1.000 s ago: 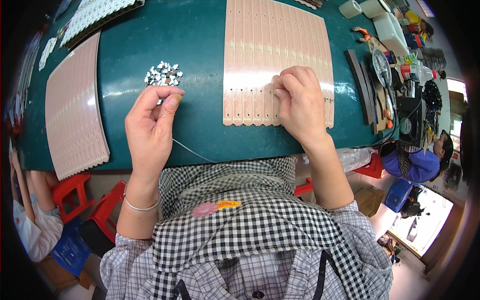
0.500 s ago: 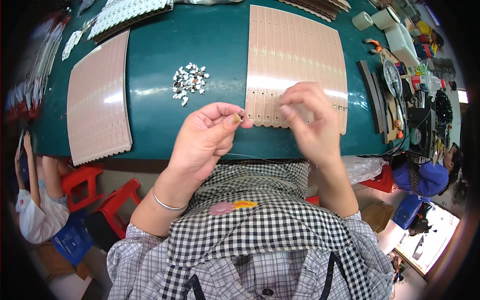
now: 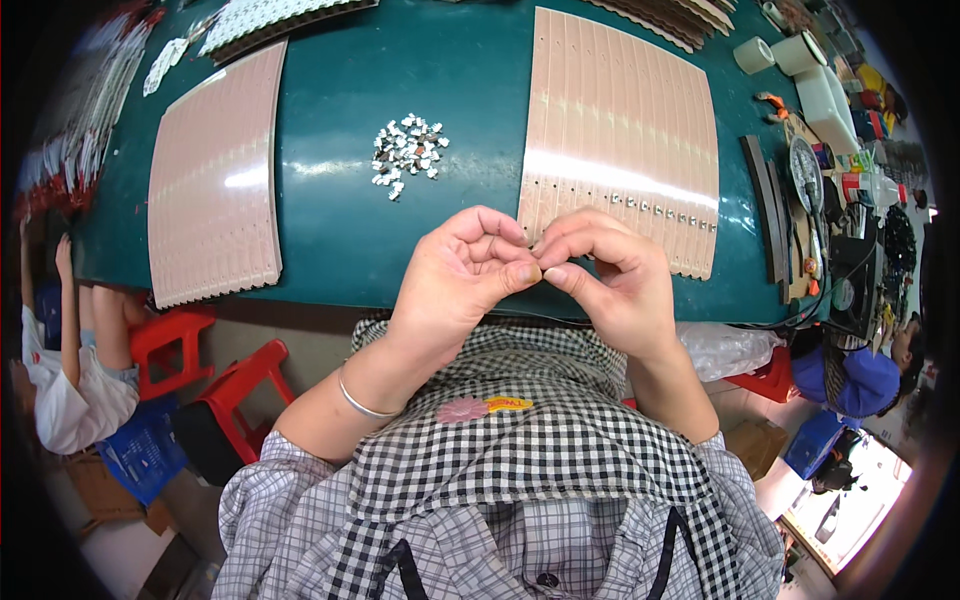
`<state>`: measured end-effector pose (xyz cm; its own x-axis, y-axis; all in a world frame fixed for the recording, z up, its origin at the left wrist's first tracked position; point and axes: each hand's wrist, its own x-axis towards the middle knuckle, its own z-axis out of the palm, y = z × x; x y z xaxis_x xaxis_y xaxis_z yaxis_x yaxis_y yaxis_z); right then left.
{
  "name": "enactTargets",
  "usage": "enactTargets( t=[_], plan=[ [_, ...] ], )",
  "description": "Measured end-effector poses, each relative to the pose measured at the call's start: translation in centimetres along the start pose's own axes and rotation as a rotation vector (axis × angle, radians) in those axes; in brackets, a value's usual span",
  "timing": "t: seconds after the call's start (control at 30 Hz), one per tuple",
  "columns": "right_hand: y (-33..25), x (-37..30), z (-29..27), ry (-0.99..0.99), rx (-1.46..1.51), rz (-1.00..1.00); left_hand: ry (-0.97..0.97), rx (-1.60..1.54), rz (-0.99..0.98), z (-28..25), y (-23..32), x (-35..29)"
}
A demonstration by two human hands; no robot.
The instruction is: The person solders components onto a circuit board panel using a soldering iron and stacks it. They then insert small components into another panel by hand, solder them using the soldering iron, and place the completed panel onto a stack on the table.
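My left hand (image 3: 462, 280) and my right hand (image 3: 625, 285) meet in front of me, at the table's near edge. Their thumbs and fingertips pinch together, and whatever lies between them is too small and covered to make out. Just beyond, a pinkish-tan panel sheet (image 3: 625, 120) of joined narrow strips lies flat, with small holes across its near part. Several tiny metallic pieces (image 3: 658, 209) sit in a row over its right part. Left of that sheet, a loose heap of small white and silvery pieces (image 3: 410, 150) rests on the green table (image 3: 340, 220).
Another tan panel sheet (image 3: 215, 180) lies at the left, with stacked white sheets (image 3: 270, 22) behind it. Dark bars (image 3: 765, 215), white rolls (image 3: 798, 53) and a bottle (image 3: 872, 188) crowd the right side. Red stools (image 3: 240, 395) stand below; a person in white (image 3: 85, 395) is at far left.
My right hand has come left and down from above the sheet, and its fingertips now meet my left hand's. More of the metallic row on the sheet shows. The whole view has shifted slightly.
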<state>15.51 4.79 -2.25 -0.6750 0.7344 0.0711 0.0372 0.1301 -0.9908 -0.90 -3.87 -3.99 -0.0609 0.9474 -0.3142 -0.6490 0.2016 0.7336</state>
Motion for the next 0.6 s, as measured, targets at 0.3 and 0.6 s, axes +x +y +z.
enactTargets(
  t=[0.3,0.6],
  plan=[
    [1.9,1.8,-4.7,0.28,-0.604,-0.074,0.474,1.233,0.491,-6.1,5.1,-0.6],
    [3.3,2.3,-4.2,0.337,-0.771,-0.12,0.482,1.421,0.504,-6.2,4.8,0.5]
  ],
)
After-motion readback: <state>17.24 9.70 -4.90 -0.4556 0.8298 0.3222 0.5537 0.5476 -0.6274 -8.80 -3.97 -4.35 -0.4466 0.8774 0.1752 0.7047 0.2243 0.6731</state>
